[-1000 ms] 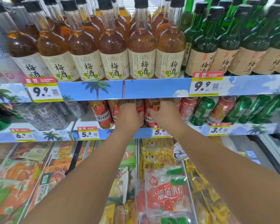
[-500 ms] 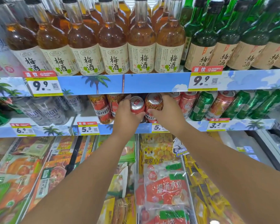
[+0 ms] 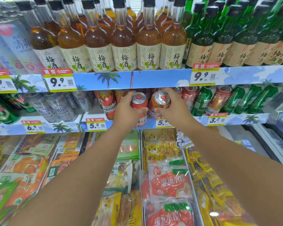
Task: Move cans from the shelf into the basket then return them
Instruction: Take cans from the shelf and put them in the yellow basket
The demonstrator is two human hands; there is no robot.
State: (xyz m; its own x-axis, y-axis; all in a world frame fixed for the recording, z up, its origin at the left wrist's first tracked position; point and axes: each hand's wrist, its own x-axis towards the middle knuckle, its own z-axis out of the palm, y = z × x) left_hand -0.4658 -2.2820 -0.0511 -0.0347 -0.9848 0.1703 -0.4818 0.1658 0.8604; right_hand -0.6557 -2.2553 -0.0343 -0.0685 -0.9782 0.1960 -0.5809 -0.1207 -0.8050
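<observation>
1. Two cans are in hand: a red aluminium can with a silver top (image 3: pixel 138 101) in the left hand (image 3: pixel 127 110), and an orange-red aluminium can with a silver lid (image 3: pixel 161 101) in the right hand (image 3: pixel 174 110). Both sit just in front of the blue palm-printed shelf edge (image 3: pixel 132 79), slightly below it.
2. Behind the hands, under that blue edge, the can shelf carries more cans: about two red ones left of the hands, at least three red or orange ones to the right, then at least four green ones further right. Exact totals are hidden by the edge and the hands.
3. Above the blue edge stand six amber glass bottles with cream labels (image 3: pixel 124 46) in the front row, with green glass bottles (image 3: pixel 203 46) to their right.
4. Left hand: fingers and thumb curl round the red can's side, its top tilted toward the camera. Right hand: fingers wrap over the far side of the orange-red can, thumb beneath, lid tilted likewise. Both forearms reach straight forward and up, converging.
5. The two cans are just beside each other, with a narrow gap between them.
6. Below the blue edge, yellow price tags (image 3: pixel 96 125) line the can shelf's front lip; under that lie packaged frozen foods (image 3: pixel 168 183) in an open chest.
</observation>
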